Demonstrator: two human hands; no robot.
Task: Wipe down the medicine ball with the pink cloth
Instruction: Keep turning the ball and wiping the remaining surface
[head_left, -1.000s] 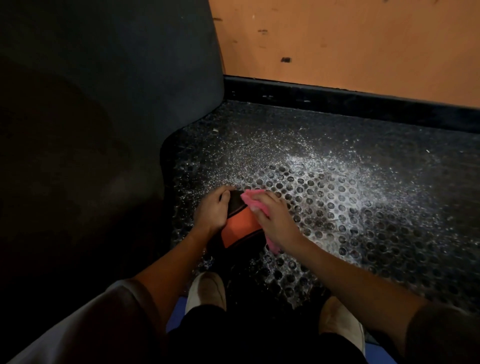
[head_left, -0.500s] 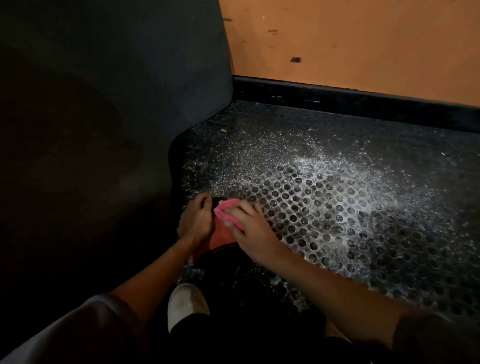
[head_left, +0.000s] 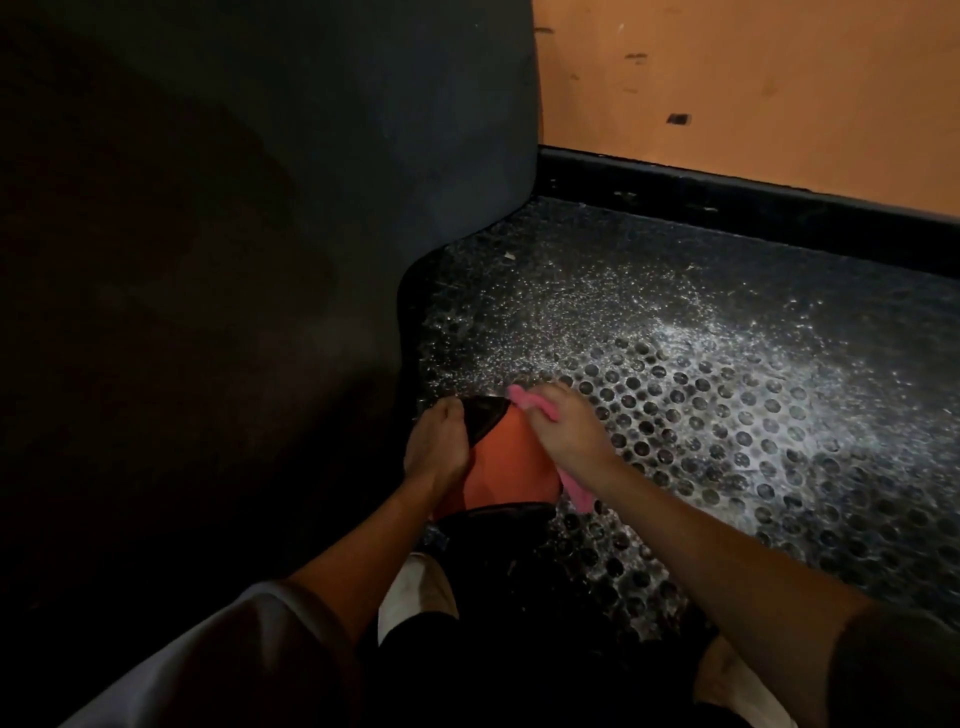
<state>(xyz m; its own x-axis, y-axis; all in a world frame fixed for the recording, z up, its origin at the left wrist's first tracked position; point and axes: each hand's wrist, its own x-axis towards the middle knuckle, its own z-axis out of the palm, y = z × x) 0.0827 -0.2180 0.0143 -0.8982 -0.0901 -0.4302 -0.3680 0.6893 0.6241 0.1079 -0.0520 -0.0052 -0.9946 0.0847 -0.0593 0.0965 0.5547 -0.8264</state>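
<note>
- Medicine ball (head_left: 506, 467), round, with a broad orange panel facing up and black panels at its far-left and near edges, sitting on the floor between the two hands.
- Left hand (head_left: 436, 452) laid flat against the ball's left side, fingers together and nearly straight, pointing away from the body, tips at the far black panel; nothing clasped in it.
- Right hand (head_left: 566, 434) on the ball's upper right, fingers curled round a soft pink cloth (head_left: 525, 402) and pressing it onto the ball's far edge.
- One bunched end of the cloth poking out beyond the right fingertips; the other end hanging out under the right wrist, down the ball's right side.
- Ball's panels too dim to tell any print or label.
- Black rubber mat with round holes (head_left: 727, 415) under the ball and spreading away to the right of the right hand, dusted with white powder, thickest well to that hand's right.
- Tall dark padded block (head_left: 260, 260) close on the outer side of the left hand.
- Scuffed orange wall (head_left: 753, 93) and black skirting strip (head_left: 727, 208) far beyond both hands.
- White shoe (head_left: 415, 592) nearer the body than the ball, beside the left forearm; second white shoe (head_left: 748, 680) under the right forearm, partly hidden.
- Grey sleeve (head_left: 208, 665) on the left upper arm.
</note>
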